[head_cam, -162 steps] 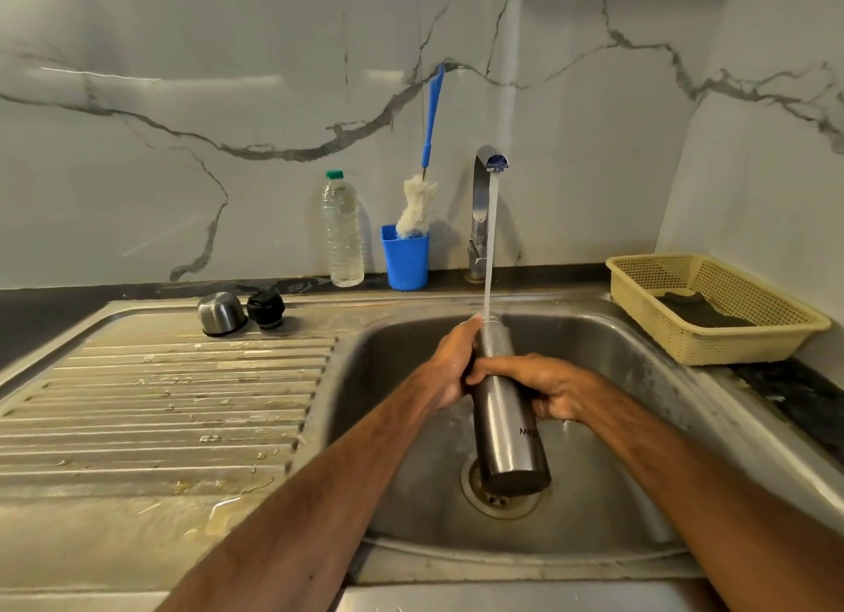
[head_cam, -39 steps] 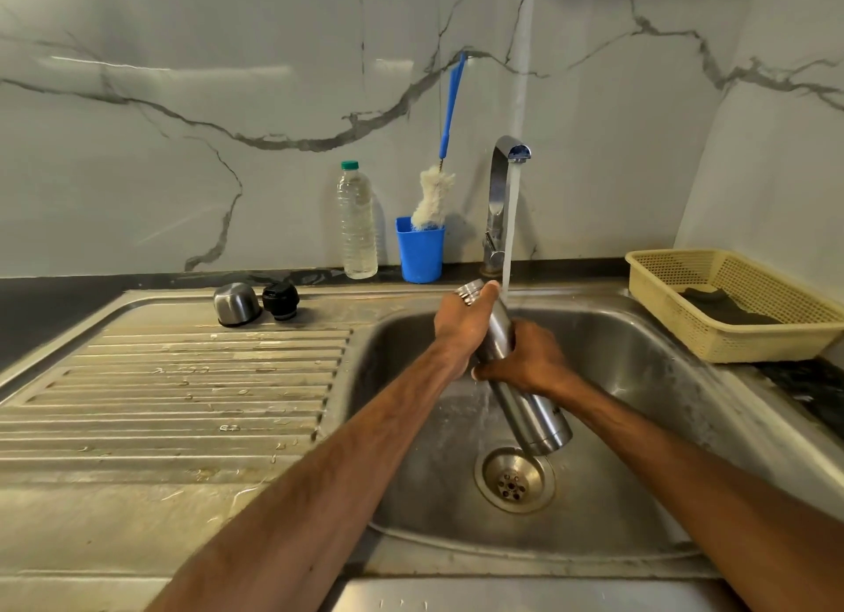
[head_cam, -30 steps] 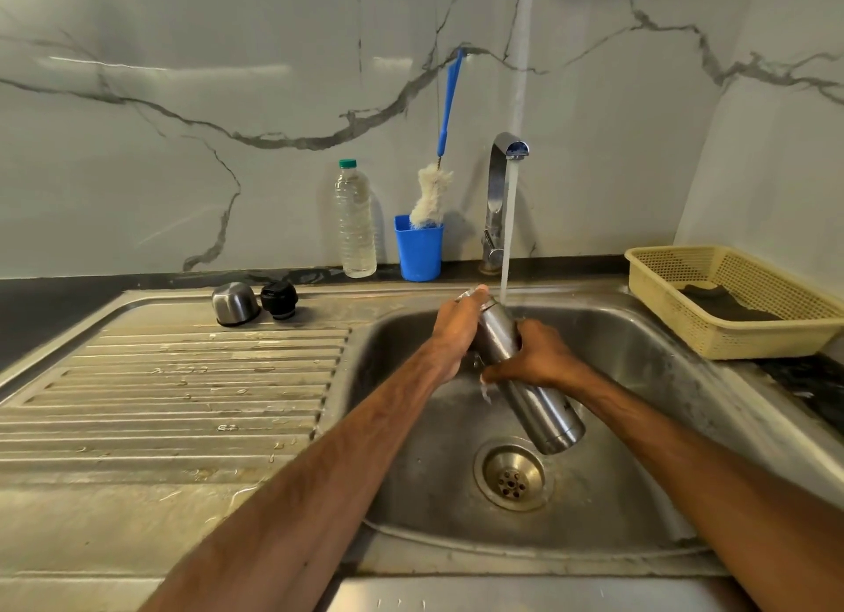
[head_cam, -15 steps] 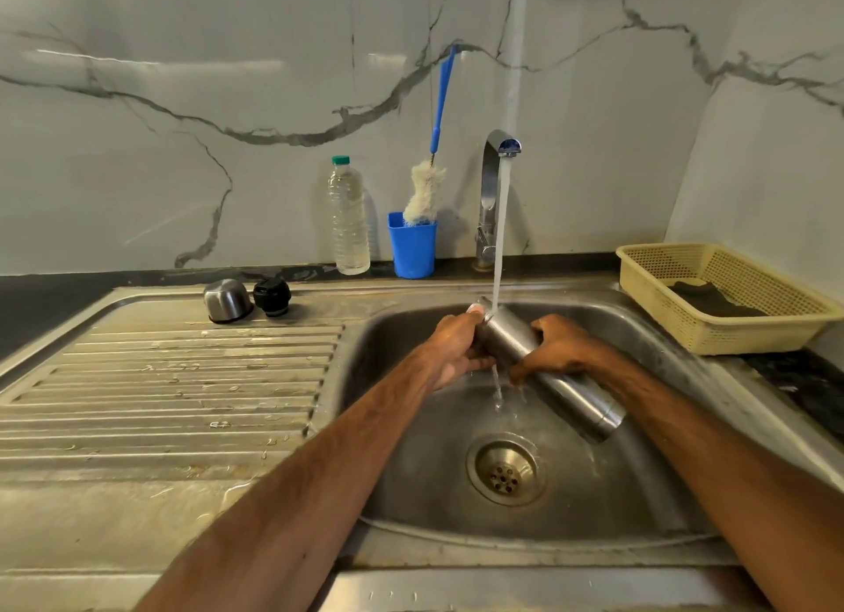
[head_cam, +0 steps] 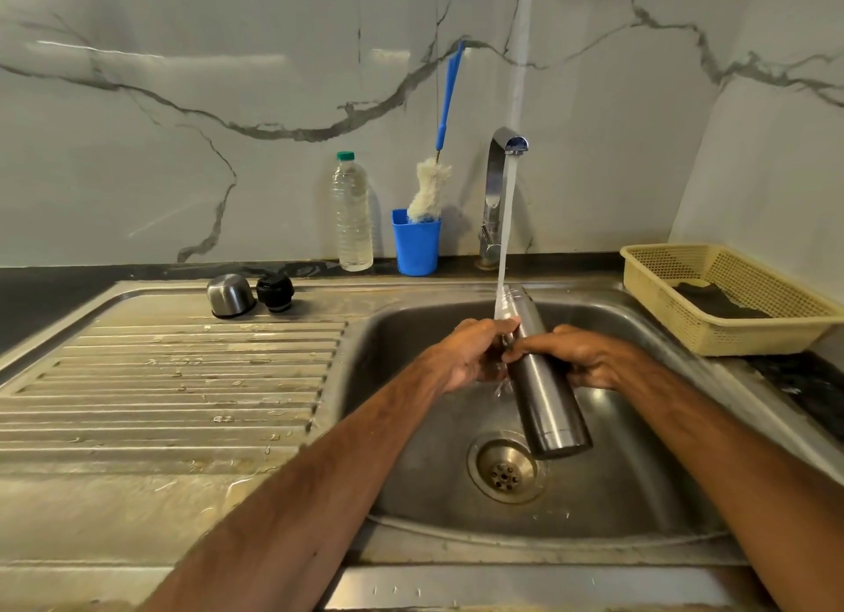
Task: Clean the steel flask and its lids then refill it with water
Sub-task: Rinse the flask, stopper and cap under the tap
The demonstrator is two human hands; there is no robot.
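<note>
- Flask (head_cam: pixel 545 397): held over the sink (head_cam: pixel 639 497), mouth up and tilted away from the viewer, base above and just right of the drain (head_cam: pixel 504 470).
- Tap (head_cam: pixel 500 173): running; the stream (head_cam: pixel 506 228) meets the flask at its mouth and water runs down its left side.
- Left hand (head_cam: pixel 470 353): against the left side of the flask neck, fingers curled, fingertips touching the steel under the stream; whether it grips the flask cannot be told.
- Right hand (head_cam: pixel 584 356): closed around the flask body from the right, carrying it.
- Steel lid (head_cam: pixel 228 295) and black lid (head_cam: pixel 275 293): side by side at the back of the drainboard (head_cam: pixel 182 383), well apart from the flask.
- Rear ledge: bottle (head_cam: pixel 351 214), blue cup (head_cam: pixel 416 241) holding a brush (head_cam: pixel 429 191).
- Right of sink: basket (head_cam: pixel 730 333) containing a dark cloth (head_cam: pixel 717 299).
</note>
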